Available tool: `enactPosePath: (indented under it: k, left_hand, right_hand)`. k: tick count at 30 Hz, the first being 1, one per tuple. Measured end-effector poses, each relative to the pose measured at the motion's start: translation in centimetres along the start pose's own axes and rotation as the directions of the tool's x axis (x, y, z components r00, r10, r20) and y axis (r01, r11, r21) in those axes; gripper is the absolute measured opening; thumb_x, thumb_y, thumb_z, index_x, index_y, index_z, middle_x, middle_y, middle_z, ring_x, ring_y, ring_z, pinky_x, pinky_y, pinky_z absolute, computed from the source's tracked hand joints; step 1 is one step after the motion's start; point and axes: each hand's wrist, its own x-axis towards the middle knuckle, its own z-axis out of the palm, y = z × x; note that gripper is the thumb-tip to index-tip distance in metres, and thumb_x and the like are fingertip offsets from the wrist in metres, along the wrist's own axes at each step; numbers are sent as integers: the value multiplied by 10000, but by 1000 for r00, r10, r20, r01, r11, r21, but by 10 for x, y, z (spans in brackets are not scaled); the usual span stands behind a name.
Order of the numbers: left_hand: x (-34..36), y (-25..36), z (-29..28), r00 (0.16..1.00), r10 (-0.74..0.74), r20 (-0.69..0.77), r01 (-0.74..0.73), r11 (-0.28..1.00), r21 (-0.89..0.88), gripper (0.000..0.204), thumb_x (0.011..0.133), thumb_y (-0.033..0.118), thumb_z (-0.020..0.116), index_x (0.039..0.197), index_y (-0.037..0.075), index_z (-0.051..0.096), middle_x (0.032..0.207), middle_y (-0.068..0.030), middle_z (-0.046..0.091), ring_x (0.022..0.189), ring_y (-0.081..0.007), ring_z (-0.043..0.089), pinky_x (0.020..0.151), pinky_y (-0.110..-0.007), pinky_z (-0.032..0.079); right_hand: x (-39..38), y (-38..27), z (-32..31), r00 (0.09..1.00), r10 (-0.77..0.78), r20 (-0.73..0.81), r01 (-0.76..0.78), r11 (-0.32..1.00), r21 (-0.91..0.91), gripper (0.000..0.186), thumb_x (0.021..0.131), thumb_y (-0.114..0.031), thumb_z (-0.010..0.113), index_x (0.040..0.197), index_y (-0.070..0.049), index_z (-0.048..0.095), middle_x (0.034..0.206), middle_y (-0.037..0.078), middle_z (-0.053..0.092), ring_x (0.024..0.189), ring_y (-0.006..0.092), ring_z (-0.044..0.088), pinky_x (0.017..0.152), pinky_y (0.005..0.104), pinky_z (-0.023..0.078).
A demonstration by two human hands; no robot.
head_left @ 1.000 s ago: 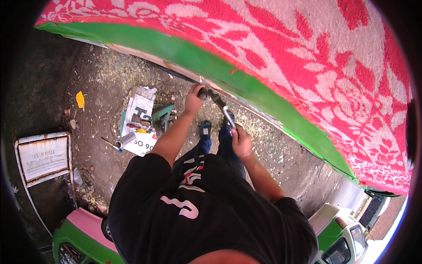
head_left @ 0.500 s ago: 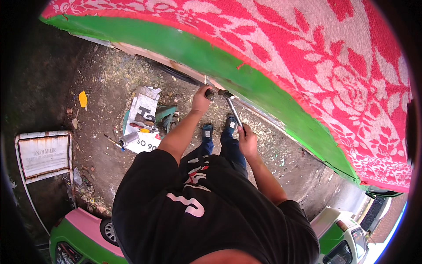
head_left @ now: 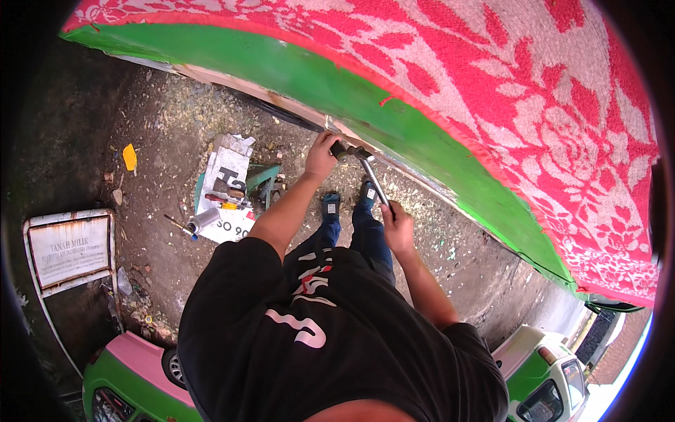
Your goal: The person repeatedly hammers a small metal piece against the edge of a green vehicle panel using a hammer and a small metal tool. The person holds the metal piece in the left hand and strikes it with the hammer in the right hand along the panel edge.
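Observation:
Along the lower edge of the green metal body panel [head_left: 295, 67], my left hand [head_left: 320, 158] grips a short, dark tool [head_left: 340, 150], its exact kind unclear, against a bare strip of the edge. My right hand [head_left: 397, 228] is closed round the handle of a long metal hammer [head_left: 376, 179]. The hammer's dark head is right beside the tool in my left hand; whether they touch I cannot tell. A red and white floral cloth [head_left: 506, 98] covers the panel above.
Below left lie a white board [head_left: 225, 158] on a green stand [head_left: 264, 176], hand tools [head_left: 232, 200] and a silver can [head_left: 206, 219]. A rusty white sign frame [head_left: 69, 250] stands left. Vehicles [head_left: 123, 387] [head_left: 534, 383] are behind me. Debris litters the dirt.
Since a second ago my right hand and the hammer have shifted a little rightward, and my left hand slightly up and right. The panel sits slightly higher in view.

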Motion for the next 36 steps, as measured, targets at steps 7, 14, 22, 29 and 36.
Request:
enactPosePath:
  k: [7,14,22,29,36]
  left_hand:
    - [6,-2,3,992,52,116,-59,997,54,354,717,-27,697,1029,96,582,1130,-120,546,1060,-376,552,848,-452,480]
    - [10,0,8,991,66,118,-75,995,70,332,716,-32,674,1005,86,560,1118,-126,564,1055,-406,541,873,-472,461]
    - [18,5,12,998,30,58,-34,997,75,301,718,-33,656,977,72,545,1047,-148,575,1018,-406,544,869,-461,458]
    - [12,6,20,996,51,-78,-55,997,-50,287,729,-57,638,973,64,546,1026,-143,573,1002,-387,557,849,-441,462]
    - [6,7,21,996,6,-94,-13,997,-74,313,721,-92,627,985,61,556,1039,-137,568,993,-373,569,851,-426,468]
  right_hand:
    - [-3,3,-5,999,16,-32,-16,1000,-7,259,958,-243,605,1034,3,633,616,157,549,520,215,512,525,363,421]
    - [-4,13,-6,998,12,-60,-14,999,-31,267,954,-239,610,1042,11,641,632,158,564,528,219,522,535,358,428]
    - [-5,13,-9,996,84,-16,-85,995,-53,322,953,-301,604,1065,-1,642,713,236,633,687,409,655,610,436,491]
    - [-4,8,-13,996,92,-6,-92,995,-35,316,954,-297,601,1060,-2,641,705,237,627,681,410,653,601,434,488]
    - [-2,13,-14,998,60,-12,-60,997,-55,310,951,-294,604,1066,-8,642,681,230,616,653,406,646,586,432,483]
